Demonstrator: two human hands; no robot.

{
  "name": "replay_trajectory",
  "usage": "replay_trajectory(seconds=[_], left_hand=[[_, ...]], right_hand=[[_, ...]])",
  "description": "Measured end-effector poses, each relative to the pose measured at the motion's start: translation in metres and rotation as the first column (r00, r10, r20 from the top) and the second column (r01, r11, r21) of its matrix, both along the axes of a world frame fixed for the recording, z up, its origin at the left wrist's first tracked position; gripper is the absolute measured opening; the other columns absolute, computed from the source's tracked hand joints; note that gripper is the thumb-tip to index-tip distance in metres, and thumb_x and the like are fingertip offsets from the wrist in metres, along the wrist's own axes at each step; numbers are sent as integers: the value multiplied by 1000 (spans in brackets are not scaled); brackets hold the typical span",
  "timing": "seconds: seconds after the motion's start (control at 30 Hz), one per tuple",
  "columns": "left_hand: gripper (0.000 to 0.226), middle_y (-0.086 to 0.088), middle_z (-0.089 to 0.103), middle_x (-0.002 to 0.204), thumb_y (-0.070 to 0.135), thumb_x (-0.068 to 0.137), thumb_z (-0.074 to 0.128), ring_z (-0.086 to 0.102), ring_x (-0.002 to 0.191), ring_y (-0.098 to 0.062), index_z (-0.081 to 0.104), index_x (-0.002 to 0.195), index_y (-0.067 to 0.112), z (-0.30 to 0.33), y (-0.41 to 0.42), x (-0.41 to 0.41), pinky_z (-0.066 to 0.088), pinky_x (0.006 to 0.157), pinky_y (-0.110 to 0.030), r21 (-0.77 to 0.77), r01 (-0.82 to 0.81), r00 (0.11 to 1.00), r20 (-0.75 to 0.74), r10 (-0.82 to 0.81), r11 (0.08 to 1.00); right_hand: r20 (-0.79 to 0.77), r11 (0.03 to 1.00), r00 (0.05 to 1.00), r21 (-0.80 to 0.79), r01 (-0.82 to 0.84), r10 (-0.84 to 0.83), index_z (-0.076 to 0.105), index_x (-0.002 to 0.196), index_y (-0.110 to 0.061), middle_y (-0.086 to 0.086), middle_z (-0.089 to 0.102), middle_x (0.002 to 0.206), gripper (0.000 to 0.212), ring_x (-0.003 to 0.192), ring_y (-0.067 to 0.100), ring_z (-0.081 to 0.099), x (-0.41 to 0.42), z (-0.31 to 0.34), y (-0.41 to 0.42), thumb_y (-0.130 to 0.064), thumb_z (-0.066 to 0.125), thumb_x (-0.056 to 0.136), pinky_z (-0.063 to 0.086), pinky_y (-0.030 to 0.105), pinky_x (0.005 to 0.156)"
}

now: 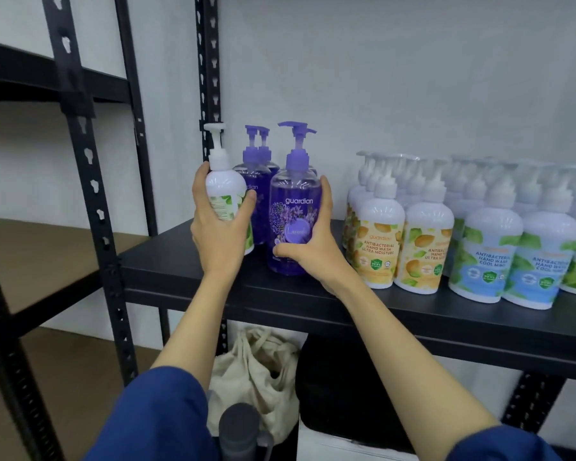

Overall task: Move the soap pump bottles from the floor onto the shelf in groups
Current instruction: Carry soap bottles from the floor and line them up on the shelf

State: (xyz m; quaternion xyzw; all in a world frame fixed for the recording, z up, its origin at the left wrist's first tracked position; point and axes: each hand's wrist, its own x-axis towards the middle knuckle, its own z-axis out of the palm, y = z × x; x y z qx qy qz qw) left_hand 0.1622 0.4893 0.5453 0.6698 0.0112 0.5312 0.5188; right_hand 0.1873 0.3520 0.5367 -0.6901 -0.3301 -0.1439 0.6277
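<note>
My left hand grips a white pump bottle with a green leaf label, at the left end of the black shelf. My right hand grips a purple lavender pump bottle that stands on the shelf beside it. Behind these two stand more purple pump bottles. Whether the white bottle rests on the shelf is hidden by my hand.
To the right on the same shelf stand rows of white pump bottles, orange-labelled then blue-and-green-labelled. A black upright post and another rack are at left. Below the shelf sit a cream cloth bag and a dark box.
</note>
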Motion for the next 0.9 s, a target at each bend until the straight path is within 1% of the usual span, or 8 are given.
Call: replay_trajectory(seconds=[0.1,0.17,0.27,0.37,0.5,0.6,0.7,0.9], left_hand=[[71,10,49,112,39,83,69,58,99,-13,29,142,34,0,0,0,53,90,-38,10,-11,1000,0,11,1000],[71,10,50,111,40,83,68,59,99,-15,28,142,35,0,0,0,53,89,-40,20,-14,1000,-9,14,1000],[71,10,51,110,41,83,68,59,99,-16,29,142,35,-1,0,0,52,90,-40,45,-12,1000,-14,13,999],[71,11,51,111,40,83,68,58,97,-13,28,142,33,-1,0,1,51,88,-34,69,-18,1000,-13,19,997],[71,10,50,110,38,84,68,57,95,-11,28,142,33,-1,1,3,49,84,-28,74,-12,1000,-11,13,997],[71,11,50,111,39,84,68,56,97,-11,28,143,32,-2,1,3,47,85,-27,76,-26,1000,-7,26,997],[72,11,49,112,39,84,68,56,98,-11,28,143,31,-2,1,3,48,87,-29,84,-31,999,-5,32,996],[72,10,49,111,41,84,67,56,99,-14,28,143,32,-1,1,2,50,90,-38,93,-46,999,-16,48,995]], right_hand=[[-25,1000,999,-14,23,-23,-1,142,-45,-4,30,143,124,126,15,46,1,-2,2,8,77,62,50,39,97],[-32,997,997,-39,68,-69,-4,145,-44,-1,31,143,128,127,18,44,1,-2,5,-4,80,58,48,44,99],[-28,992,993,-54,116,-118,-5,142,-54,1,29,144,129,131,24,39,0,-2,10,-22,81,51,44,52,101],[-16,989,990,-46,139,-140,-3,144,-49,1,31,142,128,129,23,40,1,-3,9,-18,80,51,45,50,101],[-26,995,995,-24,94,-95,4,143,-41,0,37,140,121,125,16,46,6,-6,1,-1,82,59,46,42,101],[-24,995,995,-40,92,-93,8,145,-36,-5,40,137,116,124,13,47,6,-5,0,0,81,63,46,40,101],[-17,992,994,-59,109,-110,7,147,-32,-9,42,131,115,121,11,48,6,-4,1,1,80,64,46,34,99],[11,992,993,-48,120,-120,9,149,-27,-3,44,138,115,124,13,47,5,-4,1,-2,82,64,45,34,100]])
